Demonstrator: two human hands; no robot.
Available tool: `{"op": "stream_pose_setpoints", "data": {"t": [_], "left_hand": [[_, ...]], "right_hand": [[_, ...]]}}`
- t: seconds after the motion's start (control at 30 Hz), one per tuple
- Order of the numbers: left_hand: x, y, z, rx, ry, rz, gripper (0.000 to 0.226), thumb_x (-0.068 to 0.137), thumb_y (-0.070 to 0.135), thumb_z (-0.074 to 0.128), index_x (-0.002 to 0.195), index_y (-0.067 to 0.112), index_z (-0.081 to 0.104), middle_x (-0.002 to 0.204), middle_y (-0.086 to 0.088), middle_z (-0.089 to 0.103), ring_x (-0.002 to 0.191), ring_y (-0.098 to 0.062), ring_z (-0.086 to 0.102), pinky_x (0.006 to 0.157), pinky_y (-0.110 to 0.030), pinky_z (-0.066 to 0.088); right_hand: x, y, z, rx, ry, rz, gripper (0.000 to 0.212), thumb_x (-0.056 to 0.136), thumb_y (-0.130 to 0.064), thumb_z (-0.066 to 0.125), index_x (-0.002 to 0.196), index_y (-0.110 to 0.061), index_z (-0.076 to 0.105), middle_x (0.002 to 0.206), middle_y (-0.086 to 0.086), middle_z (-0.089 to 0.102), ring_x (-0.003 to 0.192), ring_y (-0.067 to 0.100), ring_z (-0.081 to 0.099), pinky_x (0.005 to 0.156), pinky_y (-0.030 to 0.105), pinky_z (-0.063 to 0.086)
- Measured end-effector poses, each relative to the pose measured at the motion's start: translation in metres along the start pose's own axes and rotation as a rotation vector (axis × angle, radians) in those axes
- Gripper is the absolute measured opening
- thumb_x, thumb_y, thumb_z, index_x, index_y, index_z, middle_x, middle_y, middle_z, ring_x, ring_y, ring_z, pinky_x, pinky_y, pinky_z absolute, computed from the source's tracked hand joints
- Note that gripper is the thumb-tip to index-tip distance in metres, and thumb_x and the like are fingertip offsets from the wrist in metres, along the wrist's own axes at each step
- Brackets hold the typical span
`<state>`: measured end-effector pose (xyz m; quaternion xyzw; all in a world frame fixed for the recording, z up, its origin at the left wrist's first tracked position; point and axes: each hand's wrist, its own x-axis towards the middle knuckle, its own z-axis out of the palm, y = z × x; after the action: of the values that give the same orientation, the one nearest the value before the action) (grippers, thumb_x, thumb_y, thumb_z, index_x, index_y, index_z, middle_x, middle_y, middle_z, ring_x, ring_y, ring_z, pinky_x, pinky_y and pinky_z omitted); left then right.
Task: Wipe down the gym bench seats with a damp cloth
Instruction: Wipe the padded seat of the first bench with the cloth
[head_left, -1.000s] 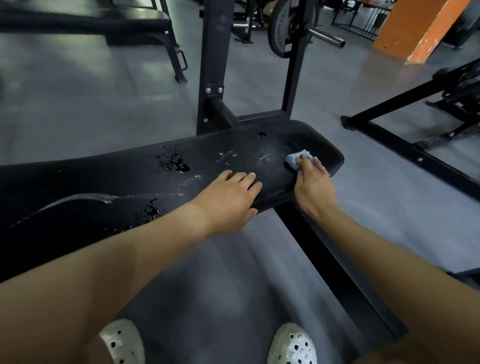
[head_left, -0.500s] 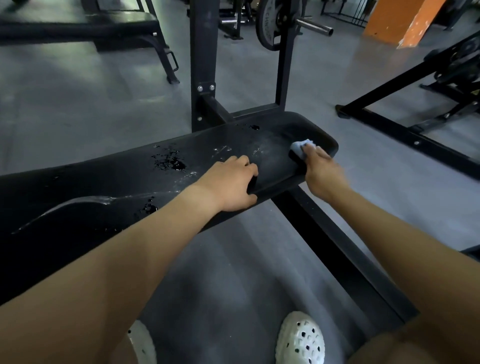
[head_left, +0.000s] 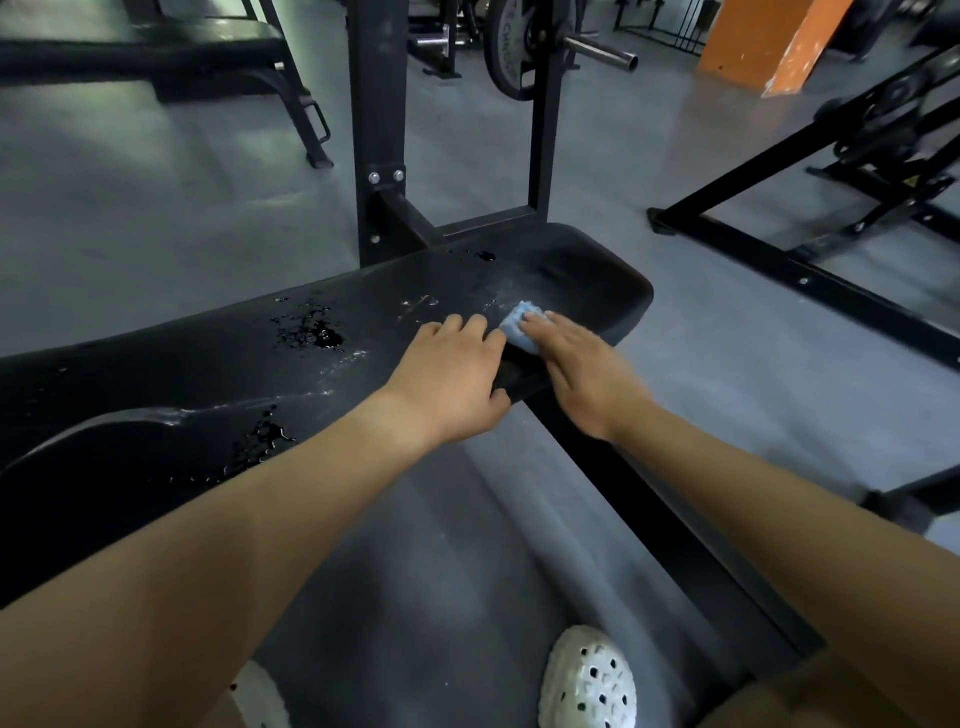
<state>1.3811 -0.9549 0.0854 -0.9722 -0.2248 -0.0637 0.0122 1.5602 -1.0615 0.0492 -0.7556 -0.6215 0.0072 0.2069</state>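
My left hand (head_left: 451, 375) lies flat on the wet black bench pad (head_left: 208, 374), fingers relaxed; beside it my right hand (head_left: 577, 366), fingers straight, presses a blue cloth (head_left: 521, 330) down.

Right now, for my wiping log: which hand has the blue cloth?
The right hand: it presses the blue cloth onto the black bench seat. The left hand rests on the seat's edge, holding nothing.
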Motion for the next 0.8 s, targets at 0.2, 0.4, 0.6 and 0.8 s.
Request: {"op": "stream_pose_setpoints", "data": {"t": [0.2, 0.4, 0.6, 0.8], "left_hand": [[0.009, -0.011, -0.001, -0.023, 0.014, 0.047, 0.045, 0.101, 0.055, 0.045, 0.124, 0.018, 0.055, 0.12, -0.003, 0.055, 0.109, -0.024, 0.053, 0.092, -0.04, 0.049], [0.023, -0.029, -0.002, -0.093, 0.019, 0.079, 0.029, 0.102, 0.051, 0.05, 0.112, 0.025, 0.059, 0.105, 0.009, 0.047, 0.101, -0.016, 0.052, 0.089, -0.033, 0.042], [0.044, -0.031, 0.006, -0.111, 0.042, 0.052, 0.04, 0.097, 0.057, 0.052, 0.122, 0.027, 0.06, 0.117, 0.004, 0.051, 0.109, -0.018, 0.049, 0.097, -0.039, 0.045], [0.059, -0.039, 0.01, -0.107, -0.006, 0.0, 0.058, 0.096, 0.066, 0.046, 0.138, 0.028, 0.056, 0.138, 0.001, 0.052, 0.128, -0.022, 0.05, 0.119, -0.047, 0.031]], "right_hand": [[0.029, 0.052, -0.031, 0.101, 0.101, 0.48, 0.043, 0.107, -0.018, 0.036, 0.144, -0.031, 0.052, 0.123, 0.007, 0.058, 0.098, 0.03, 0.056, 0.08, 0.039, 0.043], [0.027, 0.026, -0.012, -0.012, 0.137, 0.422, 0.034, 0.103, -0.013, 0.036, 0.132, -0.024, 0.05, 0.124, 0.005, 0.05, 0.107, 0.031, 0.054, 0.082, 0.035, 0.039], [0.024, -0.001, -0.007, -0.031, -0.025, 0.071, 0.048, 0.103, -0.011, 0.04, 0.15, -0.017, 0.045, 0.159, 0.001, 0.042, 0.149, 0.019, 0.029, 0.12, 0.03, 0.023], [0.042, 0.045, -0.027, -0.006, -0.015, 0.198, 0.043, 0.106, -0.022, 0.038, 0.147, -0.035, 0.046, 0.148, -0.004, 0.052, 0.129, 0.02, 0.053, 0.108, 0.037, 0.042]]}}
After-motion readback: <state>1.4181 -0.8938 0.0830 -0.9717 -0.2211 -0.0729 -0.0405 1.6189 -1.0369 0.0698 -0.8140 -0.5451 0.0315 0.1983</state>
